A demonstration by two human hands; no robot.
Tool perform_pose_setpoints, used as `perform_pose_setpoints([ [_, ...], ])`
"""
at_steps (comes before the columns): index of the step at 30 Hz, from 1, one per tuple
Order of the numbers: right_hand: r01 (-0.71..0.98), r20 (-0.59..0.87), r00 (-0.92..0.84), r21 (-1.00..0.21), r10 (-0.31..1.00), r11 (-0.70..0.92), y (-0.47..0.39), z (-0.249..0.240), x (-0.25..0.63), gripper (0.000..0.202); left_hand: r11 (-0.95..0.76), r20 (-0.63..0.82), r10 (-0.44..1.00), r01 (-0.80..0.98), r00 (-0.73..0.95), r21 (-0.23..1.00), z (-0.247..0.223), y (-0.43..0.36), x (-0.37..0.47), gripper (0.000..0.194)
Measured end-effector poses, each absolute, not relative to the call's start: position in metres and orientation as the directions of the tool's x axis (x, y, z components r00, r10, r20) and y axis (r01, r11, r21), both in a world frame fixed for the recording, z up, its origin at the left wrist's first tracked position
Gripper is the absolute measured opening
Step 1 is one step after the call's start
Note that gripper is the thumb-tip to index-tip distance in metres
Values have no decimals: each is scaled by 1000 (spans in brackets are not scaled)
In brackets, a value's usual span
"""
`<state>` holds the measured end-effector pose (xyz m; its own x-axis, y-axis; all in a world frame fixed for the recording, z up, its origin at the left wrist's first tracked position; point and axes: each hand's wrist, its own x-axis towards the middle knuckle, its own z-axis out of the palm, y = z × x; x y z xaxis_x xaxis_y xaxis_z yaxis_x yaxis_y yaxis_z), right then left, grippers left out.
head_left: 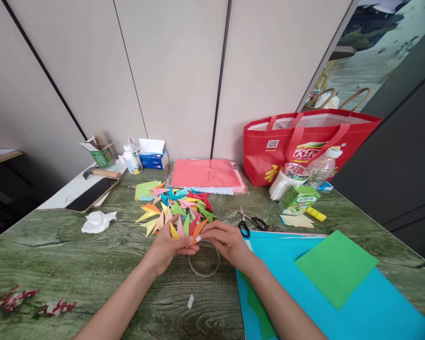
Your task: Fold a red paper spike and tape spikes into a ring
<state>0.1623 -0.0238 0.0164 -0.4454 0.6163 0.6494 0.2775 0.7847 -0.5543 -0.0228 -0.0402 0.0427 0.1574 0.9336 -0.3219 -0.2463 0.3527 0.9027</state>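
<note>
My left hand (pixel 168 244) is closed on a fan of folded paper points (pixel 186 226) in yellow, pink, green, red and orange. At the fan's right end, the fingers of my right hand (pixel 226 241) pinch a small white strip (pixel 198 238) by the orange piece. Just below both hands a tape roll (pixel 204 275) shows as a thin ring; I cannot tell whether a hand touches it. Behind the fan lies a heap of similar folded paper pieces (pixel 179 196) in many colours. Another white strip (pixel 190 301) lies on the table nearer to me.
Scissors (pixel 247 221) lie right of the heap. Large blue paper (pixel 286 278) with a green square (pixel 337 269) covers the right front. A red bag (pixel 269 156), mug (pixel 281 185) and glue stick (pixel 316 214) stand or lie behind. Leftward are crumpled tissue (pixel 98 222), a phone (pixel 91 193) and a hammer (pixel 104 173).
</note>
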Motion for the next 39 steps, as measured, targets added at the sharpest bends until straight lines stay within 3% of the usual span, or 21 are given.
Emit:
perform_pose_setpoints([
  [4,330,643,-406,-560,650,760,-25,14,160,16,361,-331,932,-284,149,888,43,-39,-23,92],
  [9,290,644,-312,-635,698,716,-32,17,150,14,339,-295,939,-334,178,879,40,-39,-24,58],
  [12,245,627,-199,-713,754,657,-36,19,142,12,321,-271,945,-367,181,873,39,-39,-23,50],
  [17,193,621,-57,-762,782,618,-42,16,133,12,317,-256,946,-416,198,852,38,-41,-21,54],
  [23,172,564,2,-814,826,555,-45,11,128,10,279,-237,960,-436,151,856,39,-44,-17,79],
  [33,280,694,-118,-663,710,695,-44,4,128,25,225,-202,974,-427,99,876,37,-44,-13,81],
  [36,259,602,-117,-749,790,609,-44,5,127,23,131,-141,990,-389,2,912,39,-44,-11,89],
  [39,131,375,-43,-917,926,377,-42,9,127,18,92,-127,989,-355,-76,930,41,-44,-10,99],
])
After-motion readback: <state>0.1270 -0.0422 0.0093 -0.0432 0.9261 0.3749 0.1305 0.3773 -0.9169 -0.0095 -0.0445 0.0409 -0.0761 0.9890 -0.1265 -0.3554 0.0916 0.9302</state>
